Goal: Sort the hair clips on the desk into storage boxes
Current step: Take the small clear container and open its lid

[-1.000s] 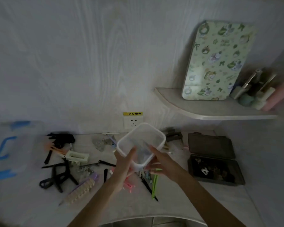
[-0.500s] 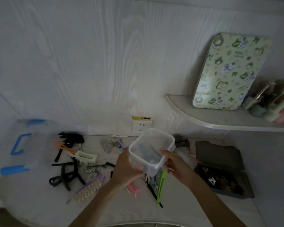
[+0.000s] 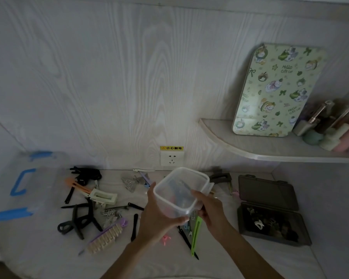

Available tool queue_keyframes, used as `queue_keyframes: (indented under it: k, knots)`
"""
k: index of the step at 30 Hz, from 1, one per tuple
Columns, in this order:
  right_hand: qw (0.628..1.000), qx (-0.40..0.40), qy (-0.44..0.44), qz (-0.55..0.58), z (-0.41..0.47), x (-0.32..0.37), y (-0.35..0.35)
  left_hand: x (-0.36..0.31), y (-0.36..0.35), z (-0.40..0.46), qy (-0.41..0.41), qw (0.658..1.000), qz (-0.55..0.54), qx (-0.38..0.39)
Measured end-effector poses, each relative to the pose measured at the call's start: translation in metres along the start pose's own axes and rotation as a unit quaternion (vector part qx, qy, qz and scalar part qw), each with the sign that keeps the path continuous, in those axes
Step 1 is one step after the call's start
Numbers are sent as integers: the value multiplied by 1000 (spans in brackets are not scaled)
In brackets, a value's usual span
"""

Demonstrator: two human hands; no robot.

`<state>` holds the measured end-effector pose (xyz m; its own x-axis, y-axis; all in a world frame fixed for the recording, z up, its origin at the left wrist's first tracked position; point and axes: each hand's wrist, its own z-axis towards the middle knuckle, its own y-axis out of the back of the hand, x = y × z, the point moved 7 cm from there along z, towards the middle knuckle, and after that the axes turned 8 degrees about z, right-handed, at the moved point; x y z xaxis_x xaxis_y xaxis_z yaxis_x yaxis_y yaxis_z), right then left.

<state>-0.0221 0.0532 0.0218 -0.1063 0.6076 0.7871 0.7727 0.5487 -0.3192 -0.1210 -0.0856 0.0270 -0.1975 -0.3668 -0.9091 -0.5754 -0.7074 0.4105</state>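
A small clear plastic box [image 3: 197, 178] with a few thin clips inside is held tilted above the desk. My left hand [image 3: 159, 218] grips its left and lower wall. My right hand [image 3: 208, 208] holds its right side, fingers curled at the rim. Under the box lie a long green clip [image 3: 195, 236], a black clip [image 3: 186, 238] and a small pink clip [image 3: 165, 239]. To the left are black claw clips [image 3: 79, 220], a purple comb clip with pale teeth [image 3: 107, 236] and a cream rectangular clip [image 3: 103, 197].
An open dark case [image 3: 270, 200] with small clips inside sits at the right. A large clear box with blue handle [image 3: 22, 182] stands at the left. A wall socket [image 3: 172, 161] is behind. A shelf [image 3: 250, 148] with a patterned tin and bottles juts out at upper right.
The view has shifted, so everything sits further right and lower. Both hands keep holding the clear box, which has tilted a little and come closer to the desk.
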Motion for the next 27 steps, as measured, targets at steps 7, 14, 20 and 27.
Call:
queue_keyframes:
  k: [7,14,20,27]
  knots:
    - [998,51,-19,36,-1,28,-11,-29,13,4,-128,987,82,49]
    - [954,160,-106,231,-6,40,-67,7,12,14,32,988,-85,123]
    - [962,246,-80,83,-5,52,-102,4,55,33,54,978,-125,-157]
    - [989,122,-15,-86,46,59,-58,37,117,38,73,943,-91,-313]
